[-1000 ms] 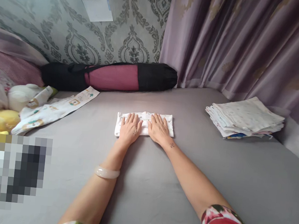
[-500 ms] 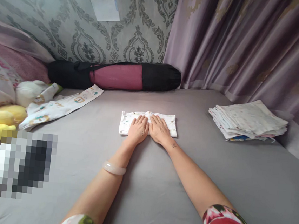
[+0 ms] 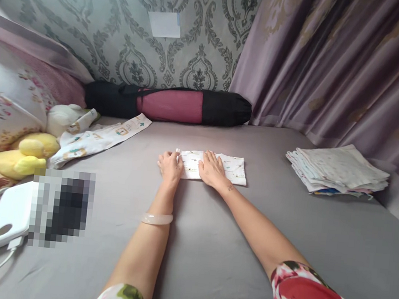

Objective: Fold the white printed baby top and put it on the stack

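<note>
A folded white cloth with a small print (image 3: 233,169) lies flat on the grey bed sheet in front of me. My left hand (image 3: 170,166) is at its left end, fingers bent and closed on the edge; the fingertips are partly hidden. Flat on the middle of the cloth rests my right hand (image 3: 213,169), palm down with the fingers stretched out. A pale bangle (image 3: 157,219) circles my left forearm.
Right of the cloth sits a stack of folded cloths (image 3: 342,165). A printed white garment (image 3: 94,140) lies at left beside plush toys (image 3: 33,150). A white charger-like device (image 3: 7,215) with cables is nearer. A black and maroon rolled bag (image 3: 170,104) lies along the wall.
My left hand has slid from the middle of the cloth to its left end, and its fingers have bent. My right hand stays flat on the cloth. The view has shifted slightly left.
</note>
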Motion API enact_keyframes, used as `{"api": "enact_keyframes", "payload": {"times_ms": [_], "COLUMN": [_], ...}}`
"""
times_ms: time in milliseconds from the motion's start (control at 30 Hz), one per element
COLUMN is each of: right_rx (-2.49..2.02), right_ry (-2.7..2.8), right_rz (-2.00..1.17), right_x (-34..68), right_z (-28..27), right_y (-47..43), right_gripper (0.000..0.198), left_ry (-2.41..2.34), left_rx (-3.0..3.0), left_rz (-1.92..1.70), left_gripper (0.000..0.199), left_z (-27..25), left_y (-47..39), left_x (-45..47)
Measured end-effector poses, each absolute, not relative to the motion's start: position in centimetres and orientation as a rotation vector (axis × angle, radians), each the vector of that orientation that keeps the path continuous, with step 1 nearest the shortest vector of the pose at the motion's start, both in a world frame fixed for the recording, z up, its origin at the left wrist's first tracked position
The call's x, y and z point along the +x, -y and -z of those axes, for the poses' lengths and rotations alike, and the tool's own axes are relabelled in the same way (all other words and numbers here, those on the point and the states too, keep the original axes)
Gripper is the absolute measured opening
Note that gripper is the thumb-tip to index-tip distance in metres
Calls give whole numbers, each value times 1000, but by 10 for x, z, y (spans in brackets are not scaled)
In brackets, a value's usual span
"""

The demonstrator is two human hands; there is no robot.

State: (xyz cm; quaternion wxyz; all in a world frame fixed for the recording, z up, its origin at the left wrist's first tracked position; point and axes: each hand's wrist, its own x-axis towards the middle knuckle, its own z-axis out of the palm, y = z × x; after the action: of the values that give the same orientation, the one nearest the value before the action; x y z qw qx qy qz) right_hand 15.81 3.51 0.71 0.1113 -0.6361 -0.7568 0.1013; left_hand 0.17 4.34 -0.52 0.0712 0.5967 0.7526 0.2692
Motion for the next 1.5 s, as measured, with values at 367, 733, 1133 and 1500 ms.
{"api": "enact_keyframes", "payload": {"times_ms": [367, 733, 1133, 1500], "right_rx": [-1887, -1832, -1869, -1645], "right_ry": [2194, 2241, 2265, 2393], "right_rz": [-194, -207, -225, -282], "right_x": [152, 112, 109, 78], "right_z": [9, 5, 8, -3], "right_y": [-34, -38, -41, -46], "right_gripper": [58, 62, 63, 60], "left_ry": [-2229, -2190, -2251, -2278], "left_rx": [1664, 1481, 1473, 1451], "left_rz": [-803, -1017, -1001, -988], "left_gripper": [34, 37, 38, 41], "left_z": [4, 7, 4, -2], "left_y": [-48, -56, -55, -50], "left_x": [-3, -15, -17, -18]}}
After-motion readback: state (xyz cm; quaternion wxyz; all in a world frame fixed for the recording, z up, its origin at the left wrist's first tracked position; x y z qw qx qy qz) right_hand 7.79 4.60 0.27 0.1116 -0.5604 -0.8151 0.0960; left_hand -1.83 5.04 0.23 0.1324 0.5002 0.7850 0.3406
